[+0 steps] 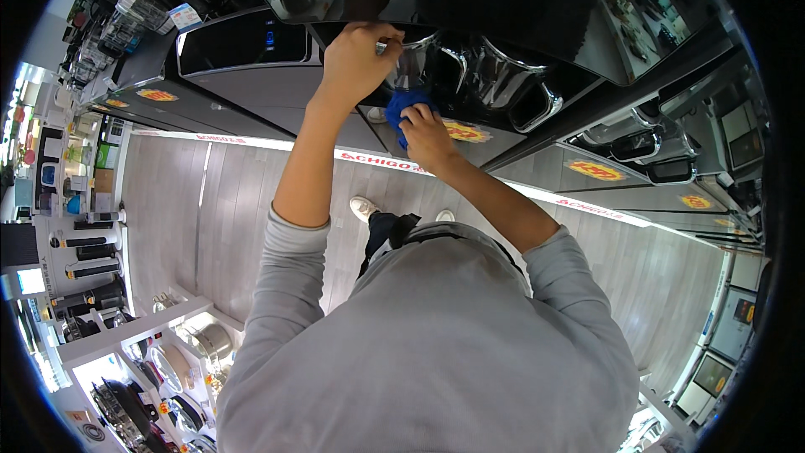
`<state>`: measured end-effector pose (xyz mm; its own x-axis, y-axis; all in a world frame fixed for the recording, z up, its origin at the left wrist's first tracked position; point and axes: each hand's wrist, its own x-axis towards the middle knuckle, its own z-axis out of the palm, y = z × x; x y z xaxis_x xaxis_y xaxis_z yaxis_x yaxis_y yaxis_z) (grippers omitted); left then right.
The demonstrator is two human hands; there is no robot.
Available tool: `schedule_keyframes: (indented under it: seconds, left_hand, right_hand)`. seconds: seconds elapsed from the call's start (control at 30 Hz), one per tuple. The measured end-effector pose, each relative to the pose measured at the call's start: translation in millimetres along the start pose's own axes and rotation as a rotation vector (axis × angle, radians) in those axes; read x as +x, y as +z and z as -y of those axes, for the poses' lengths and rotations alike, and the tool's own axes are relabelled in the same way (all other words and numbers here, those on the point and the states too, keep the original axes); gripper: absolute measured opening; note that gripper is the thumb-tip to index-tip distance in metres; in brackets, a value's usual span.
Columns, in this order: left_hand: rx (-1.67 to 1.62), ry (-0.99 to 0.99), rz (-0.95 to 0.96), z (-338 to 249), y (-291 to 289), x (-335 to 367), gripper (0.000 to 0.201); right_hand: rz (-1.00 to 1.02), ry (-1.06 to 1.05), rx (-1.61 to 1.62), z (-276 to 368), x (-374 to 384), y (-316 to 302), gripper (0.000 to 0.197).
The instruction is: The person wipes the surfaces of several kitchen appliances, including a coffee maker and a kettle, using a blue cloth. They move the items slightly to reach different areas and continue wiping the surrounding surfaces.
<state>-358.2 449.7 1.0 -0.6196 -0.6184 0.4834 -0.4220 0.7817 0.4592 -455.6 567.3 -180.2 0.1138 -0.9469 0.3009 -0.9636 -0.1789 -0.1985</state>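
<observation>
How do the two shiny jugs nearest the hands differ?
The left jug has the left grip at its rim and the blue cloth close by; the right jug is clear of both. The left jug looks paler, the right jug darker. Both are shiny, with handles on the right.

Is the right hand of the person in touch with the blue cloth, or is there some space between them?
Touching. The head view shows the right hand curled onto the blue cloth, with blue fabric showing beside it.
</observation>
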Motion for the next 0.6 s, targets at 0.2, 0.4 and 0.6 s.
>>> schedule_keyframes:
  seconds: [0.2,0.4,0.6]
  left_hand:
    - [-0.079,-0.051,0.105,7.9,-6.6,3.4,0.02]
    - [-0.001,-0.108,0.175,-9.3,-12.0,10.6,0.026]
    - [0.077,-0.149,0.169,-18.5,-12.3,11.6,0.029]
  right_hand:
    - [-0.165,-0.113,0.027,37.6,24.3,-69.7,0.024]
    - [-0.548,-0.183,-0.168,33.0,59.9,-69.9,0.032]
    - [-0.293,-0.131,-0.373,42.5,76.3,-20.9,0.037]
